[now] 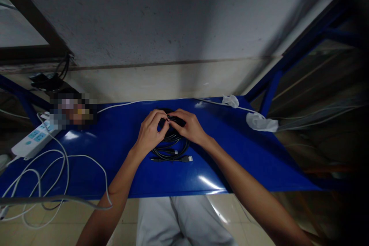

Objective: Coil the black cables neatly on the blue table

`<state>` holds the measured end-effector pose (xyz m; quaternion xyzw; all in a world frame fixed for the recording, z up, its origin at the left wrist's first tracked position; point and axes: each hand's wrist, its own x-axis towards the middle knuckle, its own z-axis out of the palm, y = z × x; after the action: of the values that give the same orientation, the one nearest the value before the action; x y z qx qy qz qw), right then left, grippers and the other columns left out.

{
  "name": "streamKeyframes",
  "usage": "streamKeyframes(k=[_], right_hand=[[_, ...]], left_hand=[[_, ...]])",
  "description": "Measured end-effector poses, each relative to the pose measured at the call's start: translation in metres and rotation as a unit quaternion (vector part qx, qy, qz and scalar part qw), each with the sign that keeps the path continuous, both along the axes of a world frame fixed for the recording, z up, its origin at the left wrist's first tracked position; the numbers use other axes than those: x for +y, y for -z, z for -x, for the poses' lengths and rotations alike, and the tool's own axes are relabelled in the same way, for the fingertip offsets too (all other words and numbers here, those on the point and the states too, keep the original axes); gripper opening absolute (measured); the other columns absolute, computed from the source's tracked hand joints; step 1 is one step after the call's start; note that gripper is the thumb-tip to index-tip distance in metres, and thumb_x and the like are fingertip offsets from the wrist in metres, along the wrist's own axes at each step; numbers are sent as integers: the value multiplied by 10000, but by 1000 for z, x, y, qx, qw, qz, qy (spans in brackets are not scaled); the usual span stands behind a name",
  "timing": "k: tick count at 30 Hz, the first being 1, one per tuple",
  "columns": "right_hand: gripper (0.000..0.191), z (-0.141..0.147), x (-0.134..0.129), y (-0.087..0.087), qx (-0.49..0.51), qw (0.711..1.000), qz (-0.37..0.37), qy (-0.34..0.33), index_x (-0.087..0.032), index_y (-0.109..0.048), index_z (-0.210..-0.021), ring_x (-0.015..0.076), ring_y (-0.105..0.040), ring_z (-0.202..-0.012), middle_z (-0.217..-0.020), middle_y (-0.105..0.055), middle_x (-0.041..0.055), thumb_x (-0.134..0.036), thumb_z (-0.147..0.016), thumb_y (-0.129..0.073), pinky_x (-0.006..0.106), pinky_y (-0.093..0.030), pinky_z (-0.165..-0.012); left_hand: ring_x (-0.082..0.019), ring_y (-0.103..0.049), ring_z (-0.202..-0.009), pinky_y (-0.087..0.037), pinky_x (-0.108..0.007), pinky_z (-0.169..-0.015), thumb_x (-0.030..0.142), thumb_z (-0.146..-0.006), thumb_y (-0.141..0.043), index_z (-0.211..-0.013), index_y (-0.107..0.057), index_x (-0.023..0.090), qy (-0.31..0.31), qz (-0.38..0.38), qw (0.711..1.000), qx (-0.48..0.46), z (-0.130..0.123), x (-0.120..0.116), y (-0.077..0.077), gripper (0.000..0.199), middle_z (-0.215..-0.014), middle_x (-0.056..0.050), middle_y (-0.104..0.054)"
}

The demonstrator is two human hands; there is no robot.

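My left hand (150, 132) and my right hand (186, 126) meet at the top of a coiled black cable (170, 148), their fingertips pinching the strands together. The coil lies flat on a glossy blue metal shelf (239, 165), partly hidden under my hands. A plug with a silver metal end (187, 158) lies at the coil's near edge, pointing right. Another small connector may be pinched between my fingertips, but it is too hidden to tell.
A white power strip (35, 140) sits at the shelf's left end, with loose white cables (40, 177) draped over the near edge. A pixelated patch (72, 110) hides something behind it. White crumpled cloth (261, 123) lies beyond the right end, beside a blue shelf upright (271, 92). A concrete wall (161, 19) stands behind.
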<state>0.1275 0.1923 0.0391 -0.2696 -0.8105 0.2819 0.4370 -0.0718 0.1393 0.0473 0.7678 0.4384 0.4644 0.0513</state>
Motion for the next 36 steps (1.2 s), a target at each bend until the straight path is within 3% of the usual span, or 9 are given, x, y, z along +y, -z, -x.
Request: streamKeyframes(k=[9,17,36], right_hand=[[245,-1,0,5,-1,998,-67,-16,-215,-733,-1287,265,-736,-1149,-1221,-749,144,-332,-1120,-599,458,-626,-1027],[227,-1,-1,3,0,998,-57,-27,-227,-720,-1286,258,-737,-1191,-1269,-750,142,-307,-1125,-582,464,-625,-1049],[213,0,-3,4,-3,998,-59,-14,-230,-711,-1262,258,-754,-1123,-1203,-775,129,-322,-1118,-584,444,-630,-1001]], left_hand=[[-217,-683,-1092,-560,-399,-1008,134,-1042,-606,-1097,-608,216,0,26,1000,-13,0,2,3,98,-1137,-82,-668],[-224,-681,-1152,-567,-411,-1027,156,-1041,-639,-1156,-626,222,14,38,999,-30,2,2,3,132,-1223,-100,-652],[-228,-690,-1093,-574,-436,-999,184,-1075,-614,-1150,-656,224,11,14,998,-53,-1,2,1,94,-1147,-90,-717]])
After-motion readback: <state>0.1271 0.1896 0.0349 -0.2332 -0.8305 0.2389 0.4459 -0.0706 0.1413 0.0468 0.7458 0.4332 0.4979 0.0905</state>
